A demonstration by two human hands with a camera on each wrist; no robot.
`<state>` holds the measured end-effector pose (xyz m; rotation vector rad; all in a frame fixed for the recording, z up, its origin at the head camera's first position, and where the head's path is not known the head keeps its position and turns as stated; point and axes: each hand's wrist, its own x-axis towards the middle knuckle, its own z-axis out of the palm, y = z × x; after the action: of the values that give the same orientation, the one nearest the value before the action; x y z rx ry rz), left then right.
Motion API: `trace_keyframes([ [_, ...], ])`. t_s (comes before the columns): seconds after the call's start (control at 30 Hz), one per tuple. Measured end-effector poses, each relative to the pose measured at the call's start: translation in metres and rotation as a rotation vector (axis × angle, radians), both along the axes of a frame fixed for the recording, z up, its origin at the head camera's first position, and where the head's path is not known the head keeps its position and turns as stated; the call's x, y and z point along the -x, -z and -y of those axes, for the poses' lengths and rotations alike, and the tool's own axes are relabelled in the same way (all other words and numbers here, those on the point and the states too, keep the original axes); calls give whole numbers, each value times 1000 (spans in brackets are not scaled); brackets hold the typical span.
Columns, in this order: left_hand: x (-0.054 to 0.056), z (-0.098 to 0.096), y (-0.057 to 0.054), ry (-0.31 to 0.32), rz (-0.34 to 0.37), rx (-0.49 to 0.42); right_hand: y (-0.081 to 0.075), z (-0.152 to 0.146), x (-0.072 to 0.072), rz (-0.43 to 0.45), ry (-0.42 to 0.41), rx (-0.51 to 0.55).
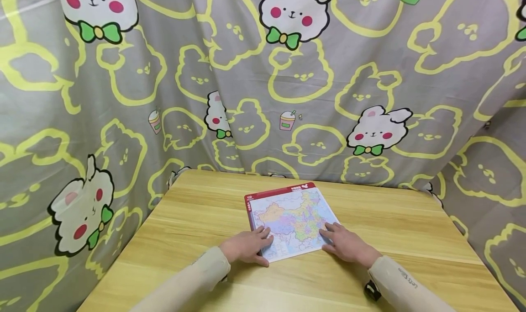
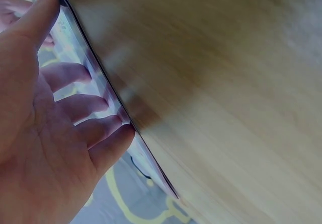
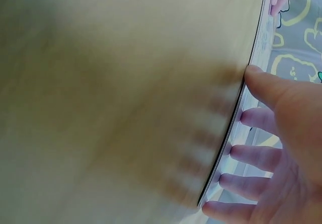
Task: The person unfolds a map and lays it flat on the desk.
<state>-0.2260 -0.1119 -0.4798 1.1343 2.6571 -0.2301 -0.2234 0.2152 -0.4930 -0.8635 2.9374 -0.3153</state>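
A thin flat map puzzle board (image 1: pixel 291 218) with a red top border and a multicoloured map of China lies slightly turned on the wooden table. My left hand (image 1: pixel 248 246) rests at its lower left corner, fingers spread over the surface and thumb by the near edge. On the opposite side, my right hand (image 1: pixel 349 245) touches the lower right edge with its fingertips. The left wrist view shows the left fingers (image 2: pixel 75 105) fairly straight on the board's face. In the right wrist view, the right fingers (image 3: pixel 251 158) are extended and apart along the board's edge.
The wood-grain table (image 1: pixel 197 211) reaches back to a grey curtain (image 1: pixel 246 88) printed with yellow outlines and white rabbits. Curtain also hangs along the left and right sides. A dark wrist strap (image 1: pixel 372 290) shows below the right sleeve.
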Motion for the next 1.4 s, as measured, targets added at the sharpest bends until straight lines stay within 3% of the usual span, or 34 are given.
trace_keyframes([
  [0.6,-2,-8,-1,41,6,-7,4,-10,17,-40,-12,10],
  [1.4,-5,-26,0,113,-54,-12,6,-25,41,-74,-56,-4],
])
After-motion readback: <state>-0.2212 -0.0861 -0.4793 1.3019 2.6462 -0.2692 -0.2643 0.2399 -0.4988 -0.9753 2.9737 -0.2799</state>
